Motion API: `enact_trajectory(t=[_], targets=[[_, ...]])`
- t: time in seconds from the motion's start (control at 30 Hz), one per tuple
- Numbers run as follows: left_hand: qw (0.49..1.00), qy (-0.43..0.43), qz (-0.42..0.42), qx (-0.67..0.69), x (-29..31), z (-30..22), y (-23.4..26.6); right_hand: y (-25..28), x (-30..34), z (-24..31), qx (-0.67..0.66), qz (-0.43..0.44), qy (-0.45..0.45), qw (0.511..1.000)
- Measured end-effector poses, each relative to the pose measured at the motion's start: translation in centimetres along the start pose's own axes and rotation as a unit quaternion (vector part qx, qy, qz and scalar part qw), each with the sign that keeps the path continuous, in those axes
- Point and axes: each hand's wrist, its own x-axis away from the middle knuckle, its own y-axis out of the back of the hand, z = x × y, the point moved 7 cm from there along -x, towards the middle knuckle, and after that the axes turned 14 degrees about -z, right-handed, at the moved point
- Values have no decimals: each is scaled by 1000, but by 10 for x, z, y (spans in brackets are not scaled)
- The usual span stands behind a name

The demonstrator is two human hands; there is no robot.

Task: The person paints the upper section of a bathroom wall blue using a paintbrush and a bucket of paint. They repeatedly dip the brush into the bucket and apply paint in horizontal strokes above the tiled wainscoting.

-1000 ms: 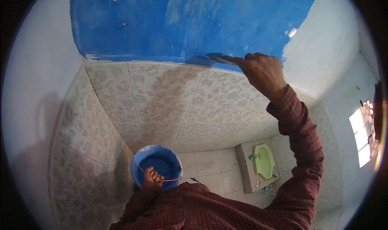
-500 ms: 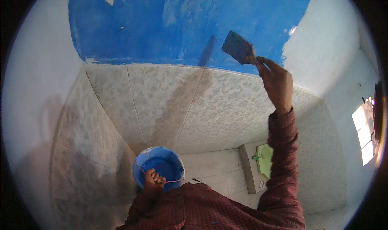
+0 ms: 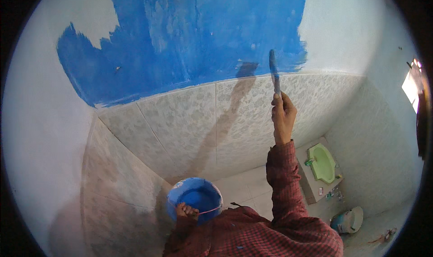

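Observation:
My right hand [image 3: 284,117] grips the handle of a wide paintbrush [image 3: 273,67], turned edge-on with its bristles pointing up, in front of the lower part of the blue-painted wall [image 3: 180,45]. Whether the bristles touch the wall I cannot tell. Low and left of centre, my left hand [image 3: 186,210] is closed round the thin pink handle of a blue bucket [image 3: 216,191]. Blue paint [image 3: 198,197] lies inside the bucket, and whitish smears mark its rim.
Patterned tiles [image 3: 180,121] cover the wall below the paint. At the right, a green washbasin [image 3: 331,164] sits on a ledge, with small items beside it. A paint-stained pail [image 3: 347,221] stands on the floor at lower right. A bright window [image 3: 410,87] is at the far right.
The view has turned toward the right, bringing the whole basin and the pail into sight. The paintbrush has turned from broad side to edge-on. My left hand keeps hold of the bucket.

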Motion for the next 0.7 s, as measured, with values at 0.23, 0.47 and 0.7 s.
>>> enact_trajectory(t=[0.23, 0.47, 0.7], targets=[[997, -27, -48, -46, 4, -6, 7, -17, -26, 20, 249, -73, 195, 946], [994, -63, 33, -87, -3, -4, 7, -84, 40, 33, 342, 25, 285, 895], [1000, -8, 10, -2, 0, -5, 9, -128, 118, 51, 198, 182, 260, 927]])
